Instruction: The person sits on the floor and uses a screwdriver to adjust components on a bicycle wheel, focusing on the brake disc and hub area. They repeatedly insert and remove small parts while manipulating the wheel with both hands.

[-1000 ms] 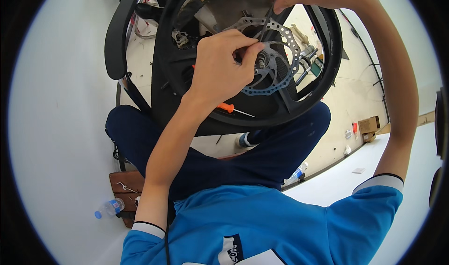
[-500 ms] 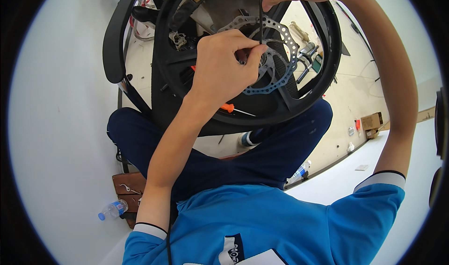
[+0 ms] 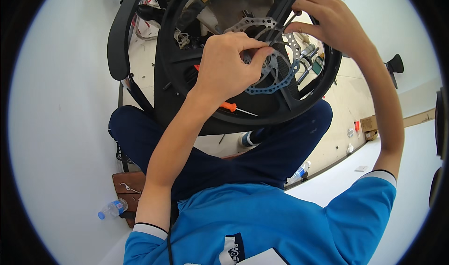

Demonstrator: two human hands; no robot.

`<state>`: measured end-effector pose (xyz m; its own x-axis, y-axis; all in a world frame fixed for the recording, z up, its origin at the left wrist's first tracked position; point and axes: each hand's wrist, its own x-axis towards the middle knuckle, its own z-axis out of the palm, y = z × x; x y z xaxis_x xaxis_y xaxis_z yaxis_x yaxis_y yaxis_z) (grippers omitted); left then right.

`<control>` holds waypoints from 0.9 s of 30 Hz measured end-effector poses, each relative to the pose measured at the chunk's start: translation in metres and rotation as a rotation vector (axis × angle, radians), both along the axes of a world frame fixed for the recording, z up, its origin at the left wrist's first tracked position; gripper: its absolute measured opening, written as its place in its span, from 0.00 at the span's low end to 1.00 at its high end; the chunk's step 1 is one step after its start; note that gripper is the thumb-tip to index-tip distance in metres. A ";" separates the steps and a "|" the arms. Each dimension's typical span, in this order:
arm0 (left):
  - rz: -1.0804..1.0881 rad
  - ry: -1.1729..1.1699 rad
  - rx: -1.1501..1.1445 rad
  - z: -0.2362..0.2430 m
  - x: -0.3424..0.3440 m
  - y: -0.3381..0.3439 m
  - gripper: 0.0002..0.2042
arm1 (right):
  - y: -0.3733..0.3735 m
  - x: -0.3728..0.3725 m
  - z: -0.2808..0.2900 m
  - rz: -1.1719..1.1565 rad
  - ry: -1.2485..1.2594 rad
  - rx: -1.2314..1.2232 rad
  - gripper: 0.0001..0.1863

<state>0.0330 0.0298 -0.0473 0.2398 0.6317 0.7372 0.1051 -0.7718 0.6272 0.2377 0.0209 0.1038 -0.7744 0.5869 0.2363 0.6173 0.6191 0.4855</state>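
Note:
A black spoked wheel [image 3: 299, 107] lies flat over a dark chair seat in front of my knees. Fixed at its hub is a silver brake disc [image 3: 263, 90] with a holed rim. My left hand [image 3: 227, 66] reaches over the disc, thumb and forefinger pinched at the near end of a thin dark rod, apparently a hex key [image 3: 282, 30]. The bolt or hole beneath those fingertips is hidden. At the rod's far end, my right hand [image 3: 329, 24] grips it between thumb and fingers. The rod slants up to the right across the disc.
An orange-handled screwdriver [image 3: 228, 106] lies by the wheel's near rim. The chair's black armrest [image 3: 120, 38] stands at left. Metal tools [image 3: 307, 64] lie on the floor beyond the wheel's right side. A plastic bottle [image 3: 112, 209] and brown case [image 3: 127, 181] are at lower left.
My right hand has swung right and toward me, turning the rod from upright in the picture to a slant. My left hand has barely moved and keeps its pinch.

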 end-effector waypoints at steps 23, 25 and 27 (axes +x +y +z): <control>0.242 0.044 0.549 0.008 0.021 0.054 0.10 | -0.002 0.025 -0.064 0.073 0.200 0.295 0.25; 0.227 0.184 0.372 0.009 0.026 0.049 0.16 | -0.005 0.027 -0.067 0.047 0.190 0.324 0.25; 0.218 0.230 0.294 0.007 0.028 0.048 0.21 | -0.001 0.027 -0.067 0.111 0.165 0.389 0.26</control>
